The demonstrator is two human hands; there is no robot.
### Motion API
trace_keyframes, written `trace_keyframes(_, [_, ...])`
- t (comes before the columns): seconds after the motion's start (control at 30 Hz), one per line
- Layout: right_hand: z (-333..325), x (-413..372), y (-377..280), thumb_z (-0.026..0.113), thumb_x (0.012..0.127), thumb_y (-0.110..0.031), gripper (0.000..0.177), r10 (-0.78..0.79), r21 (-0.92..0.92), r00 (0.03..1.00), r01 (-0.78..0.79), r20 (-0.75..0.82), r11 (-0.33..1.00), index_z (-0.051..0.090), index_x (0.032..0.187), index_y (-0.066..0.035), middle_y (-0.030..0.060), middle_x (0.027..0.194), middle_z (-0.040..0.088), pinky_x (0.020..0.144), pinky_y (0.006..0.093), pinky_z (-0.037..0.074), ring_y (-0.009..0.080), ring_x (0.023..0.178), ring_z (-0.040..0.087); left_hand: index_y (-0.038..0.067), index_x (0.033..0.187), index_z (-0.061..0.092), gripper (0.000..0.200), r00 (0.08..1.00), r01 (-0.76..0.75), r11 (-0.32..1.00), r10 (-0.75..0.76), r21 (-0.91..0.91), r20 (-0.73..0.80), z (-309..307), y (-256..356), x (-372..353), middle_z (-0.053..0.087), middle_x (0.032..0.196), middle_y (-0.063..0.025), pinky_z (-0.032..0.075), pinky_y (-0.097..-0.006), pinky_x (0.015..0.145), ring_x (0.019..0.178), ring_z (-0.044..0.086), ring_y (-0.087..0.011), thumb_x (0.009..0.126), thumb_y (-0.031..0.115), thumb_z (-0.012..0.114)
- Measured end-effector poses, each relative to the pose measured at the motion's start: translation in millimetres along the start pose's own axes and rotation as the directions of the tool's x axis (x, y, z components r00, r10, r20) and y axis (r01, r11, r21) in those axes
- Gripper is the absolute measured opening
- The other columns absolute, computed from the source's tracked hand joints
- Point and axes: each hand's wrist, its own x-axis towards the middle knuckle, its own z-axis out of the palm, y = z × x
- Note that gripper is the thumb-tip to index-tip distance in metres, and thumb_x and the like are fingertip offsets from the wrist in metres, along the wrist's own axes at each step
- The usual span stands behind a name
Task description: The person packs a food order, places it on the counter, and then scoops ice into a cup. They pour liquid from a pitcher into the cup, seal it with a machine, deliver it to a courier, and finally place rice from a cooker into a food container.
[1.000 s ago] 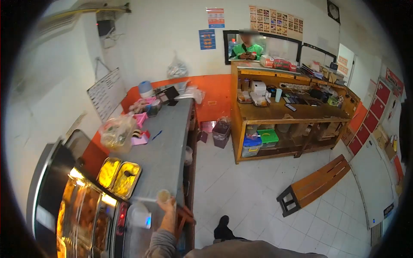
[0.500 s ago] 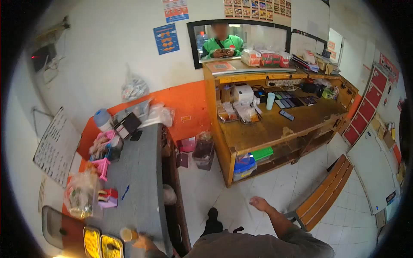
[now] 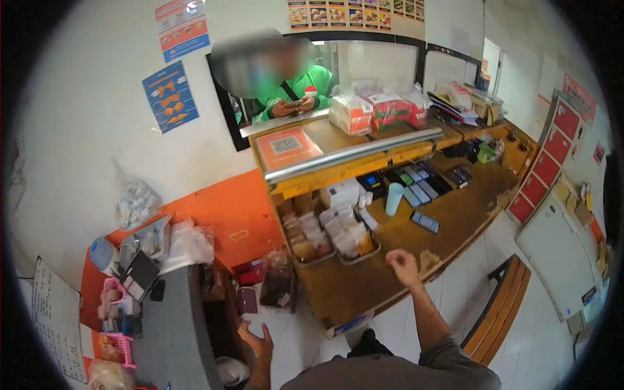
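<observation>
My left hand (image 3: 257, 339) hangs in the gap between the grey counter and the wooden counter, thumb and fingers apart, with nothing in it. My right hand (image 3: 404, 266) is held out over the front edge of the wooden counter (image 3: 338, 296). Its fingers are loosely bent and no object shows in them. Ahead of that hand lie two trays of small packets, a left tray (image 3: 305, 237) and a right tray (image 3: 351, 237). Near them are a light-blue tumbler (image 3: 394, 199), a single phone (image 3: 426, 222) and several phones in rows (image 3: 422, 185).
The grey counter (image 3: 175, 325) with pink baskets (image 3: 117, 351) runs along the left. A wooden bench (image 3: 500, 312) stands on the right. Beyond the window ledge a person in a green jacket (image 3: 305, 94) holds a phone. A dark bin (image 3: 278, 283) sits between the counters.
I have moved forward to the wooden counter. My left hand has come away from the cup beside the food trays, which are out of view. My right hand has risen over the counter edge.
</observation>
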Motion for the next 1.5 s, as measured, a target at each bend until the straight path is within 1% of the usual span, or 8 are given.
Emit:
trace_keyframes(0.2, [-71.2,279.8,4.1,0.064,0.088,-0.012,0.012,-0.206,0.021,0.951,0.216,-0.232,0.976,0.062,0.092,0.0,0.0055,0.082,0.062,0.069,0.0269,0.048,0.0127,0.077,0.06,0.001,0.113,0.046,0.044,0.978,-0.153,0.981,0.133,-0.118,-0.162,154.4,128.0,176.5,0.048,0.105,-0.018,0.037,-0.0445,0.09,0.099,0.047,-0.0353,0.075,0.0,0.068])
trace_keyframes(0.3, [-74.4,410.6,-0.6,0.069,0.085,-0.016,0.02,-0.413,0.008,0.897,0.42,-0.158,0.908,0.061,0.096,0.0,0.011,0.098,0.059,0.073,0.0312,0.049,0.0214,0.087,0.061,0.001,0.117,0.041,0.031,0.966,0.066,0.972,-0.119,-0.227,-0.229,230.3,201.8,196.5,0.042,0.11,-0.0119,0.035,-0.034,0.093,0.102,0.044,-0.0238,0.09,0.004,0.057])
trace_keyframes(0.47, [-40.8,594.6,-38.3,0.073,0.08,-0.03,0.051,-0.65,-0.163,0.756,0.653,0.077,0.739,0.056,0.115,0.003,0.0216,0.117,0.056,0.098,0.0404,0.042,0.036,0.113,0.054,0.0,0.106,0.048,0.032,0.975,0.182,0.927,-0.213,-0.327,-0.063,342.0,242.5,167.4,0.052,0.097,-0.0138,0.048,-0.0332,0.075,0.084,0.055,-0.0221,0.079,-0.002,0.063])
trace_keyframes(0.57, [-16.5,648.0,-74.7,0.074,0.077,-0.033,0.052,-0.549,-0.15,0.826,0.564,0.129,0.812,0.06,0.113,0.002,0.0215,0.116,0.059,0.094,0.041,0.045,0.0372,0.113,0.055,0.0,0.094,0.054,0.019,0.99,0.14,0.922,-0.131,-0.362,0.049,374.5,273.6,180.7,0.059,0.084,-0.0111,0.049,-0.0287,0.063,0.068,0.057,-0.0186,0.078,-0.004,0.064])
trace_keyframes(0.6, [-15.8,662.5,-87.4,0.072,0.079,-0.031,0.045,-0.386,-0.18,0.841,0.476,0.379,0.861,0.062,0.107,0.003,0.0203,0.112,0.061,0.092,0.0423,0.047,0.0374,0.111,0.056,0.0,0.089,0.055,0.015,0.981,0.177,0.938,-0.145,-0.297,0.129,374.4,282.5,186.5,0.061,0.078,-0.01,0.049,-0.0287,0.063,0.065,0.059,-0.0187,0.078,-0.003,0.064])
trace_keyframes(0.77, [4.1,662.7,-55.0,0.062,0.087,-0.027,0.036,-0.233,-0.467,0.752,0.588,0.617,0.66,0.061,0.105,0.004,0.0216,0.097,0.065,0.086,0.0472,0.047,0.0374,0.092,0.063,0.001,0.088,0.061,0.011,0.895,0.365,0.904,-0.277,-0.221,0.349,361.9,241.2,175.1,0.067,0.078,-0.0133,0.051,-0.0289,0.064,0.069,0.066,-0.0193,0.08,0.002,0.068])
trace_keyframes(1.03, [-31.3,562.4,-46.0,0.059,0.081,-0.021,0.035,-0.789,-0.59,0.526,0.761,0.317,0.27,0.06,0.11,-0.003,0.0152,0.111,0.061,0.088,0.0447,0.048,0.0322,0.11,0.057,-0.002,0.088,0.06,0.009,0.875,0.34,0.939,-0.337,0.053,0.349,325.9,253.6,168.9,0.066,0.075,-0.0155,0.05,-0.0324,0.066,0.071,0.066,-0.0237,0.083,0.006,0.062])
trace_keyframes(1.5, [-51.7,538.9,-41.9,0.059,0.079,-0.018,0.043,-0.774,-0.564,0.541,0.77,0.329,0.298,0.059,0.121,-0.011,0.0115,0.126,0.057,0.095,0.0431,0.043,0.029,0.119,0.053,-0.002,0.089,0.061,0.012,0.832,0.47,0.881,-0.427,-0.043,0.353,319.2,262.4,162.5,0.065,0.075,-0.0141,0.05,-0.036,0.068,0.073,0.064,-0.0241,0.083,0.006,0.067])
